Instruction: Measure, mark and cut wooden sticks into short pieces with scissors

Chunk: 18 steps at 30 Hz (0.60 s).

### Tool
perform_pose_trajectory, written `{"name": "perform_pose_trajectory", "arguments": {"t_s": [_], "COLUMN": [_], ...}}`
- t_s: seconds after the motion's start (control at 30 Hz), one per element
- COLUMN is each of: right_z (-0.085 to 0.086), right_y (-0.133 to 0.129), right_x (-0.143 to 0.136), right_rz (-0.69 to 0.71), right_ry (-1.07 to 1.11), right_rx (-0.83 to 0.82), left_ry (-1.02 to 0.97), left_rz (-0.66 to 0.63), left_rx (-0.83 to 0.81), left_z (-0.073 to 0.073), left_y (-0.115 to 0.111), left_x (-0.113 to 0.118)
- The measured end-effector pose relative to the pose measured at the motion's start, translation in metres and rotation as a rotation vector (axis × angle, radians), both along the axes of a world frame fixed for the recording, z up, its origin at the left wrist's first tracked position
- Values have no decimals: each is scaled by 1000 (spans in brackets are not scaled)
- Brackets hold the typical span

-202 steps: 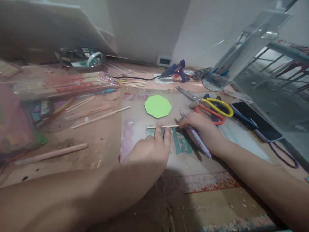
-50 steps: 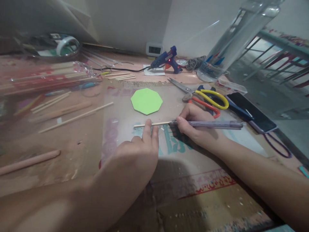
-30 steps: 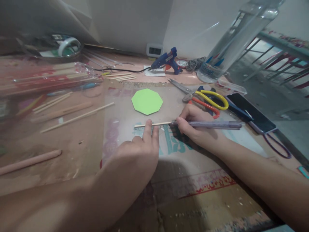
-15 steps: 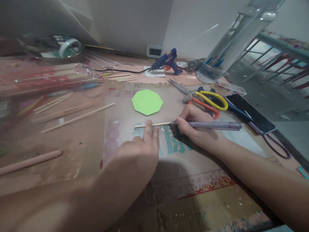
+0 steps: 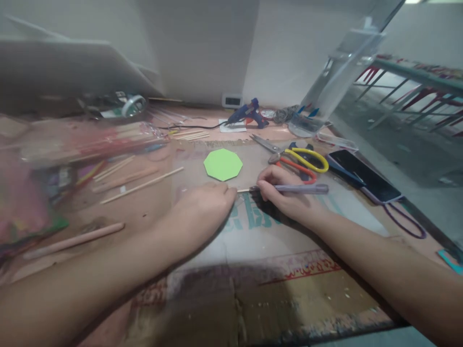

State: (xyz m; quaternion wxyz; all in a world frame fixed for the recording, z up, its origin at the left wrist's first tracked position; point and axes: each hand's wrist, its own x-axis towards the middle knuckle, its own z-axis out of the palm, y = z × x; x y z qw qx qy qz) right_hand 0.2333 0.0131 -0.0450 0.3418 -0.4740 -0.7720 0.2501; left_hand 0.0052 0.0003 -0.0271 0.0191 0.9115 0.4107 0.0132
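A thin wooden stick (image 5: 243,191) lies across the plastic-covered work surface, just in front of a bright green octagon (image 5: 223,165). My left hand (image 5: 208,205) is closed over the stick's left part, fingers pressed together and hiding most of it. My right hand (image 5: 285,195) is closed around a translucent purple pen-like tool (image 5: 304,189), its dark tip at the stick's right end. Scissors (image 5: 289,155) with yellow and orange handles lie open just behind my right hand.
A blue glue gun (image 5: 248,114) rests at the back, near a clear container (image 5: 325,91). A phone (image 5: 365,176) lies at the right. Wooden sticks (image 5: 142,185) and a blurred plastic packet (image 5: 90,142) cover the left side.
My left hand's fingers, extended on the stick before, are now folded together over its left part, hiding that end. My right hand still holds the pen-like tool. The camera view has shifted.
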Motion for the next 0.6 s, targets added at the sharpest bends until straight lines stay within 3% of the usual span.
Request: {"name": "perform_pose_trajectory", "arguments": {"t_s": [0.13, 0.27, 0.4, 0.6], "right_z": [-1, 2, 4, 11], "right_y": [0, 1, 6, 26], "right_x": [5, 20, 32, 53], "right_rz": [80, 26, -52, -198], "right_ry": [-94, -223, -322, -525], "right_rx": [225, 459, 482, 376], "left_ry": [40, 13, -74, -282], "left_rz": [-20, -35, 93, 292], "left_rx": [134, 156, 122, 65], "left_z": [1, -2, 6, 45], "left_y": [14, 15, 19, 13], "left_x": [4, 7, -4, -25]}}
